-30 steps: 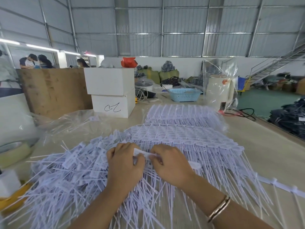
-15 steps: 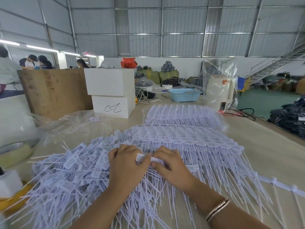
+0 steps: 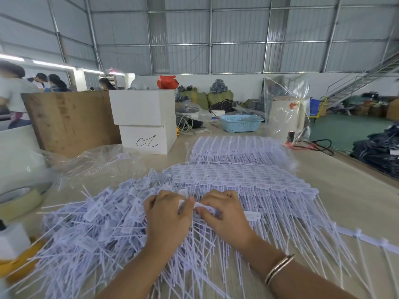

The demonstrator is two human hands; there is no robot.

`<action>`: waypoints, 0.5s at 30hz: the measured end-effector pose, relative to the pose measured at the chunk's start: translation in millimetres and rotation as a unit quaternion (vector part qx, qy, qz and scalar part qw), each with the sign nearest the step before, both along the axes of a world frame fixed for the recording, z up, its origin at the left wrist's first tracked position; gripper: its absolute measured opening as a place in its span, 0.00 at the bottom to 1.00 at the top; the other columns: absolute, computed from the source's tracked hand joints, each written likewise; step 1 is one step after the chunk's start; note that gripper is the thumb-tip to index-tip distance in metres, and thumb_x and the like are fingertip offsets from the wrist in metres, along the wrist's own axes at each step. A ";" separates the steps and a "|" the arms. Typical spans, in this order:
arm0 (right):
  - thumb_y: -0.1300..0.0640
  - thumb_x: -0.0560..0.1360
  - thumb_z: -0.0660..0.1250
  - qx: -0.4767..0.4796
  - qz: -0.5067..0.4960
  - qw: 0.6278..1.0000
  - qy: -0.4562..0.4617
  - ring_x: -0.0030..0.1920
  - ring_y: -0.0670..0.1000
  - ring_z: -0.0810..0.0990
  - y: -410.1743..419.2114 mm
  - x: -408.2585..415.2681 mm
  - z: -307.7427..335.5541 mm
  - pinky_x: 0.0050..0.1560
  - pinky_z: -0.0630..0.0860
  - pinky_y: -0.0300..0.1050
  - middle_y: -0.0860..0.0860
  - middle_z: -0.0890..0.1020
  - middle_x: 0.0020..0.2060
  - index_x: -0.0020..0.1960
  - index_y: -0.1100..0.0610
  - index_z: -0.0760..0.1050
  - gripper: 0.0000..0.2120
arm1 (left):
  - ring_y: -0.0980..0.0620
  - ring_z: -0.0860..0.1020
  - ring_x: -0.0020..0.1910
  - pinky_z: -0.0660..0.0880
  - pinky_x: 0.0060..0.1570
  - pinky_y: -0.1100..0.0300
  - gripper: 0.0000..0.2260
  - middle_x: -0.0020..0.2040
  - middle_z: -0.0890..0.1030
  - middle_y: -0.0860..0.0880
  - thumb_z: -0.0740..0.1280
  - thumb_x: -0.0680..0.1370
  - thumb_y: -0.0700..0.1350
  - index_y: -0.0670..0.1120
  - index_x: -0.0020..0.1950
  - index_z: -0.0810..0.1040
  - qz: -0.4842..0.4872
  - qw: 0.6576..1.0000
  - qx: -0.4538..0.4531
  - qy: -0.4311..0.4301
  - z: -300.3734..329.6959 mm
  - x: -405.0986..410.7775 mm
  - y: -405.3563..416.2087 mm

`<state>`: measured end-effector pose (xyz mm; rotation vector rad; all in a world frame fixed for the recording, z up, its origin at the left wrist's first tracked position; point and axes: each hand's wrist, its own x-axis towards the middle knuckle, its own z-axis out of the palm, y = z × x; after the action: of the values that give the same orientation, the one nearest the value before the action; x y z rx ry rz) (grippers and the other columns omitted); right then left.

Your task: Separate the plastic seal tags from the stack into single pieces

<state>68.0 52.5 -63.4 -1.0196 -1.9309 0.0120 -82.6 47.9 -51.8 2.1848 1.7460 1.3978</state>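
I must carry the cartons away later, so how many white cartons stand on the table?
2. One white carton sits on top of the other white carton, which bears a black scribble, beside the brown board. Others may be hidden behind it.

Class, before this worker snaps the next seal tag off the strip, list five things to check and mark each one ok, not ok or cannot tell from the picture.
1. Left hand pinches a white seal tag between thumb and fingers: ok.
2. Right hand pinches the joined strip right beside it: ok.
3. The two grips meet at the same joint, close together: ok.
4. Whether the tag has already broken free of the strip: cannot tell, the fingers hide the joint.
5. Pile of loose tags lies on the left to receive the piece: ok.
6. Stack of unseparated strips lies just ahead of the hands for the next piece: ok.
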 end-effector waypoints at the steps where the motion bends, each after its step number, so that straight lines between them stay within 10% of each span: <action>1: 0.54 0.73 0.66 0.006 -0.001 1.000 0.000 0.39 0.43 0.75 -0.5 -0.4 0.4 0.50 0.58 0.35 0.46 0.80 0.37 0.40 0.56 0.78 0.07 | 0.56 0.72 0.42 0.55 0.51 0.59 0.18 0.29 0.74 0.54 0.56 0.73 0.57 0.52 0.26 0.69 0.000 1.000 -0.002 -0.007 0.2 0.2 -0.2; 15: 0.50 0.76 0.63 0.029 0.012 0.996 0.084 0.39 0.42 0.74 -4.5 -6.8 2.9 0.52 0.65 0.46 0.42 0.75 0.36 0.41 0.55 0.78 0.12 | 0.52 0.73 0.38 0.64 0.54 0.52 0.19 0.27 0.70 0.56 0.64 0.79 0.46 0.50 0.28 0.68 -0.018 0.995 0.020 -0.095 9.3 9.4 -9.2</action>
<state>61.3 48.0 -60.6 -0.9280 -1.7806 0.0526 -73.1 38.7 -42.4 2.0135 1.6205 1.5864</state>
